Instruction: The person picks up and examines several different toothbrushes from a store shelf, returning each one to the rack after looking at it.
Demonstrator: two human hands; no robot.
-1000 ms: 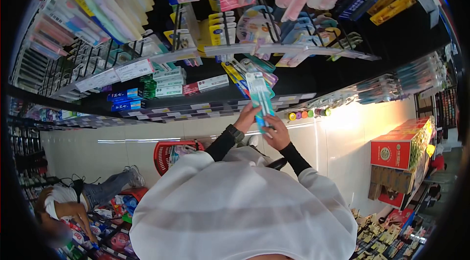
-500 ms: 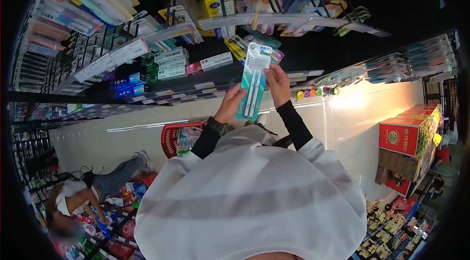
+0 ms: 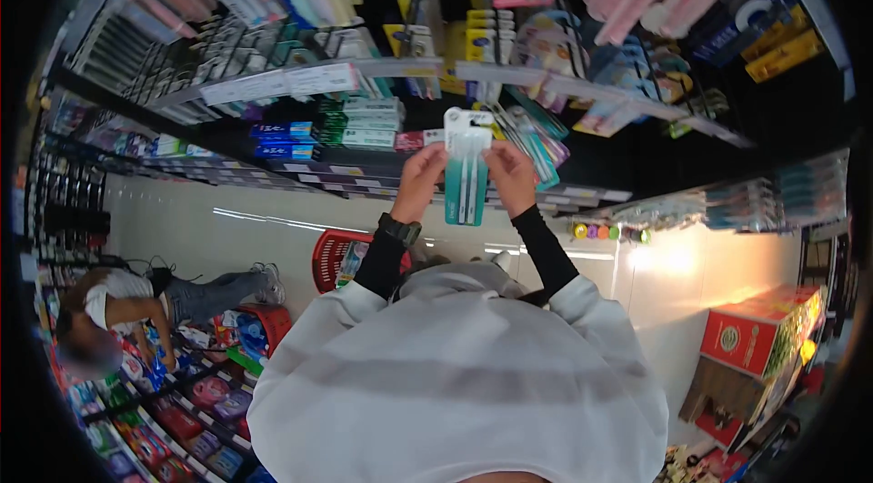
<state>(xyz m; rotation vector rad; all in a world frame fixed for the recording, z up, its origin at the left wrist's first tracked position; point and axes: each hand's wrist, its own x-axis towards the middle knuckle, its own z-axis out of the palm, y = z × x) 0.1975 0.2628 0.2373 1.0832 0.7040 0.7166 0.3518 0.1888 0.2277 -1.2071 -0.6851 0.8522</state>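
A toothbrush pack [image 3: 466,176] with a white top and a teal lower part is held upright before me, two slim brushes visible in it. My left hand [image 3: 419,181] pinches its left edge near the top. On the opposite edge, the fingers of my right hand [image 3: 512,176] are closed at about the same height. Just behind the pack, several toothbrush packs [image 3: 532,145] lie loosely on the dark shelf. Toothpaste boxes [image 3: 364,124] are stacked to the left of my hands.
Hanging packs fill the rack above a curved price rail [image 3: 582,87]. A red shopping basket [image 3: 329,257] with goods stands on the floor [image 3: 236,246] at left. Another person [image 3: 136,306] bends over goods at far left. Red cartons [image 3: 741,337] are stacked at right.
My left hand has moved up along the pack's edge, and the pack now stands straighter. The view has tilted, showing more of the upper rack.
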